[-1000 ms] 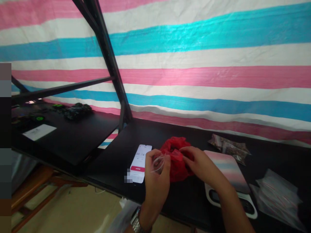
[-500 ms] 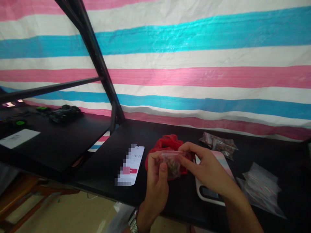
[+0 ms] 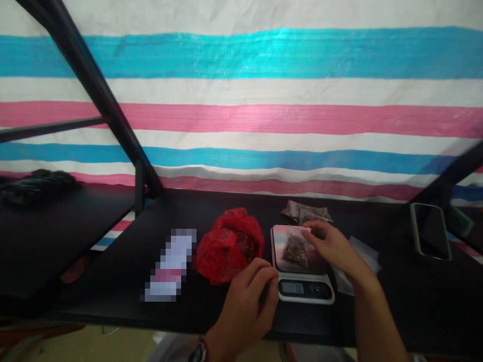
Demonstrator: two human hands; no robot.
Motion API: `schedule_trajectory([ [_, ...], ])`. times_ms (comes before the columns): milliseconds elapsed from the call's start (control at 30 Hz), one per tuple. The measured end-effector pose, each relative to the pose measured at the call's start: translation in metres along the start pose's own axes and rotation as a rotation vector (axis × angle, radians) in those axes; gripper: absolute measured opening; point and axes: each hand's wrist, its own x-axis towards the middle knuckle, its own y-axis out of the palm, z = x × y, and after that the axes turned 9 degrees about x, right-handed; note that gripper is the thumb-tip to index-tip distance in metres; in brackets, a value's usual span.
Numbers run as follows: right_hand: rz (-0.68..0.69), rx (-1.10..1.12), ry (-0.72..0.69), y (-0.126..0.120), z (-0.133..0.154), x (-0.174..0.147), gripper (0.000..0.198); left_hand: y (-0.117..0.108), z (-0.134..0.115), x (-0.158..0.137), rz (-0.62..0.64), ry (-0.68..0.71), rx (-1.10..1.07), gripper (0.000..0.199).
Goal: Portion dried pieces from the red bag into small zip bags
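My right hand (image 3: 335,246) pinches the top edge of a small clear zip bag (image 3: 295,250) filled with brownish dried bits. The bag lies on the shiny plate of a white kitchen scale (image 3: 320,296), whose small display is lit. My left hand (image 3: 249,296) is at the scale's front left side, fingers curled and tips drawn together, with nothing visible in them. Just beyond it sits a crumpled red plastic bag (image 3: 222,251), its mouth open on reddish-brown bits.
Filled small bags (image 3: 305,210) lie behind the scale. Flat clear bags (image 3: 364,254) lie to its right, partly behind my right forearm. A phone (image 3: 430,231) rests at far right, and a blurred-out phone (image 3: 169,266) on the left. A black metal post (image 3: 94,95) slants up behind.
The small bag has gone from between both hands down onto the scale. My left hand has let go of it; my right still pinches its top. The view has turned right.
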Motion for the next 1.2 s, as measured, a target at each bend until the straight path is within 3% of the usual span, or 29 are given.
schedule_trajectory([
  [200,-0.387,0.042,-0.042,-0.012,-0.01,0.007,0.04,0.007,0.001,0.003,-0.01,0.013,0.014,0.018],
  [467,-0.611,0.193,0.051,-0.019,-0.019,0.011,0.036,0.011,0.003,-0.004,0.025,0.085,0.027,0.021],
  [1033,-0.514,0.237,0.009,-0.01,-0.024,0.018,0.038,-0.001,0.01,-0.005,-0.046,0.127,0.134,0.02],
  [1200,-0.336,0.083,0.003,-0.009,-0.019,0.019,0.032,-0.007,0.011,-0.004,-0.096,0.105,0.291,0.031],
])
